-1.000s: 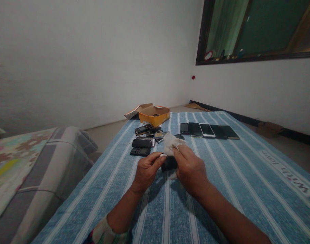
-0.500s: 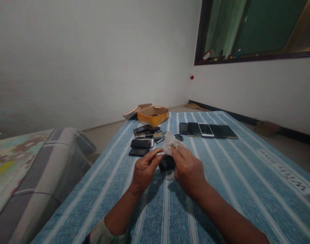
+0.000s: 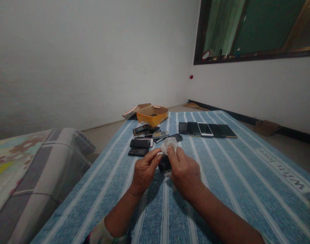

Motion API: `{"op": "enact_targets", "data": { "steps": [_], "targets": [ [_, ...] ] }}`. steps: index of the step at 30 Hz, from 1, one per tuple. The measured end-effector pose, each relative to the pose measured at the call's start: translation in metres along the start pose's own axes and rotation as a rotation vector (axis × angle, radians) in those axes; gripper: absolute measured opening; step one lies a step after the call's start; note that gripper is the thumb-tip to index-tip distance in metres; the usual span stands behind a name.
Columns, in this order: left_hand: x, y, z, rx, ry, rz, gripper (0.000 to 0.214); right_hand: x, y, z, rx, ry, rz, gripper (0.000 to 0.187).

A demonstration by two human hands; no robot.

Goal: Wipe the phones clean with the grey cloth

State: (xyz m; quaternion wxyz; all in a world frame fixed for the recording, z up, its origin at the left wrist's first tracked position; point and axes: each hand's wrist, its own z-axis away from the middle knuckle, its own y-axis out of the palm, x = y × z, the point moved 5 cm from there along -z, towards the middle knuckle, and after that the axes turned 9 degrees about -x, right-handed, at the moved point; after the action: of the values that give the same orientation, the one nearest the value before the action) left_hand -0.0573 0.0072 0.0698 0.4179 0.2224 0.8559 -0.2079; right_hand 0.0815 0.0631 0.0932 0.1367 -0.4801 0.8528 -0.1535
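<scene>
Between the thumb and fingers of my left hand (image 3: 145, 169) is a small flat piece (image 3: 160, 153) with a pale, dark-marked edge; its kind cannot be made out. My right hand (image 3: 186, 173) pinches a crumpled white tissue (image 3: 168, 144) against or very close to that piece. Just below, between both hands, shows a black glossy object (image 3: 164, 164), partly covered by my fingers. A bit of white material pokes out under it. Beyond my left hand lie a black keypad phone (image 3: 138, 152) and a black case-like object (image 3: 139, 143).
Several old phones, one a silver keypad phone (image 3: 160, 134), lie in a loose group ahead. A row of flat phones, including a white-framed phone (image 3: 205, 129), lies at the right. An opened orange box (image 3: 153, 118) stands at the far end of the blue striped cloth (image 3: 218, 176).
My right hand and the tissue have shifted slightly left and the tissue sits lower, uncovering a dark phone behind it. My left hand has stayed about in place.
</scene>
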Motion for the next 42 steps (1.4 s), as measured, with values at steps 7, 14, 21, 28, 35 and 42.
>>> {"op": "enact_targets", "data": {
  "steps": [7, 14, 21, 28, 35, 42],
  "targets": [
    [-0.003, 0.0, 0.0, -0.012, 0.038, -0.005, 0.032, -0.001, 0.003, 0.003, -0.056, -0.014, -0.045, 0.036],
    [0.0, 0.0, 0.002, -0.04, 0.062, -0.013, 0.03, -0.002, 0.004, 0.003, -0.073, -0.072, -0.102, 0.034],
    [-0.002, 0.001, 0.001, -0.034, 0.086, -0.008, 0.028, -0.007, 0.006, 0.003, -0.084, -0.031, -0.165, 0.035],
    [-0.001, -0.001, 0.001, -0.042, 0.094, -0.049, 0.027, -0.035, 0.0, -0.009, -0.068, 0.2, -0.39, 0.03],
    [-0.01, 0.006, 0.006, 0.027, 0.154, -0.032, 0.027, -0.016, -0.02, -0.017, -0.179, 0.145, -0.606, 0.029],
    [-0.015, 0.007, 0.008, 0.042, 0.176, -0.045, 0.022, 0.005, -0.01, -0.007, -0.09, 0.101, -0.658, 0.04]
  ]
}}
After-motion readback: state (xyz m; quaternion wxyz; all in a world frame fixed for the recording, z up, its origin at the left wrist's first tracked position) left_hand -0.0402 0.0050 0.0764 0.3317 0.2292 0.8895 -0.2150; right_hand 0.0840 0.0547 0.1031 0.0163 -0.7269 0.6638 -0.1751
